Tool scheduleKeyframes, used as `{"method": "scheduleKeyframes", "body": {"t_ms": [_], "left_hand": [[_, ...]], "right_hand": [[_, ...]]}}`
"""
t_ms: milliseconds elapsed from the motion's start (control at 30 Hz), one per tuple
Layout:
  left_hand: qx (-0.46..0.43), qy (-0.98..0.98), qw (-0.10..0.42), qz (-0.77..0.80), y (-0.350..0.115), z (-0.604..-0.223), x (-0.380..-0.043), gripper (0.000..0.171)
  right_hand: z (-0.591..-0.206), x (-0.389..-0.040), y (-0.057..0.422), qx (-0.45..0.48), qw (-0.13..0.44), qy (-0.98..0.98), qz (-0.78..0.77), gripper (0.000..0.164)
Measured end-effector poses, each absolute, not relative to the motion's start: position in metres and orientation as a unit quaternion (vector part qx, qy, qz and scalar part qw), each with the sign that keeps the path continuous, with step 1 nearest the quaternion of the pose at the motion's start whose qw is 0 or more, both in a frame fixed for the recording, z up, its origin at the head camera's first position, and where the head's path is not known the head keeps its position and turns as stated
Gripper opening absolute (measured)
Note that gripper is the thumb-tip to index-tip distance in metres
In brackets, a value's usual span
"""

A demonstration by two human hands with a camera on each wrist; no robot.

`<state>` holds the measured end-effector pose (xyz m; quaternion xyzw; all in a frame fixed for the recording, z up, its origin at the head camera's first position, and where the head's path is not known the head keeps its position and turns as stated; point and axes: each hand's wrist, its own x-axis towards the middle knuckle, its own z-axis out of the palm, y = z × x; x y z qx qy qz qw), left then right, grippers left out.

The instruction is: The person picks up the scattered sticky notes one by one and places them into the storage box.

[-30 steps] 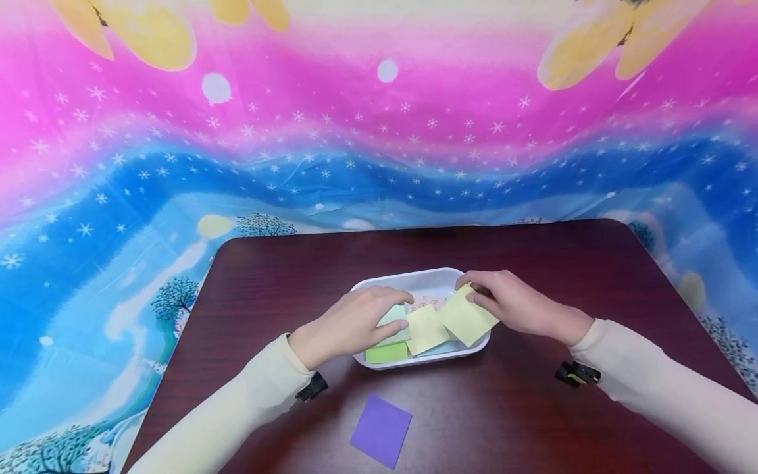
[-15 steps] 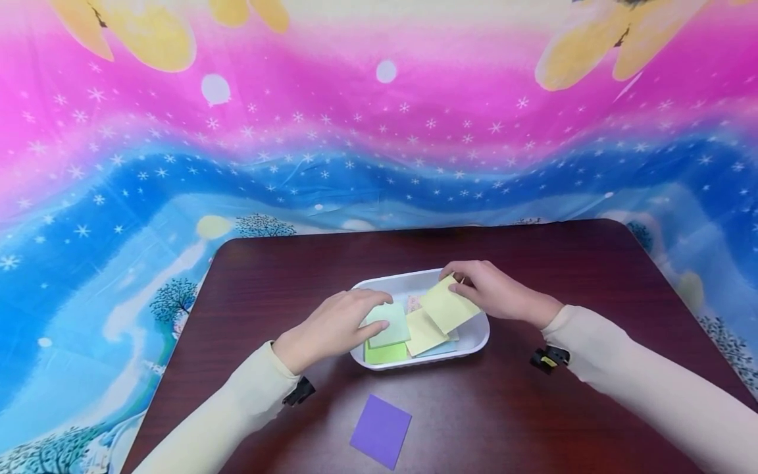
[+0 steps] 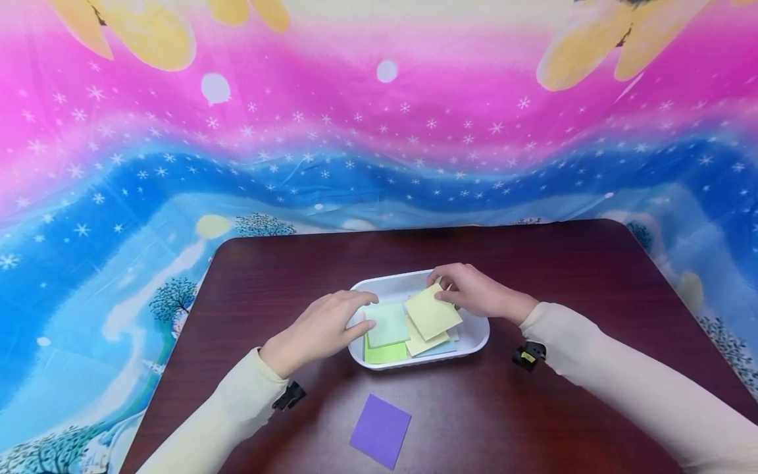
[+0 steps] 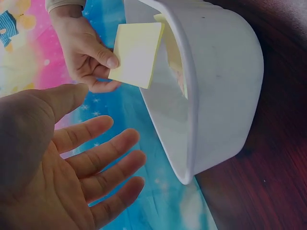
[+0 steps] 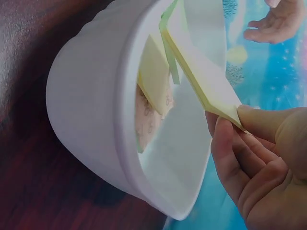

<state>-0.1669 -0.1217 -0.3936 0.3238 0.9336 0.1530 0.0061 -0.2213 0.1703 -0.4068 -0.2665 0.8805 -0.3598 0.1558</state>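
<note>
My right hand pinches a pale yellow sticky note pad between thumb and fingers, above the white plastic basin. In the right wrist view the held pad tilts over the rim, gripped at one corner. Inside the basin lie another pale yellow pad, a mint green pad, a bright green pad and a patterned pink one. At the basin's left end is my left hand; the left wrist view shows its fingers spread and holding nothing.
A purple square pad lies on the dark wooden table, nearer to me than the basin. Behind the table hangs a colourful printed cloth.
The right hand has carried the pale yellow pad leftward over the basin. My left hand has drawn back to the left, uncovering the mint green pad.
</note>
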Motion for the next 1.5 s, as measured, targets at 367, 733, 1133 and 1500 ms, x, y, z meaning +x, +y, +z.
{"method": "scheduleKeyframes", "body": {"t_ms": [367, 733, 1133, 1500], "left_hand": [[0.326, 0.931, 0.002, 0.164, -0.127, -0.393, -0.166, 0.044], [0.323, 0.932, 0.011, 0.167, -0.125, -0.394, -0.164, 0.045], [0.336, 0.928, 0.010, 0.163, -0.124, -0.397, -0.163, 0.045], [0.355, 0.917, 0.002, 0.182, -0.122, -0.399, -0.154, 0.044]], "right_hand": [[-0.417, -0.225, 0.161, -0.266, 0.195, 0.878, -0.348, 0.023], [-0.425, -0.226, 0.160, -0.305, 0.163, 0.896, -0.278, 0.038], [-0.425, -0.224, 0.163, -0.306, 0.176, 0.900, -0.255, 0.045], [-0.411, -0.206, 0.161, -0.323, 0.119, 0.907, -0.243, 0.044]]}}
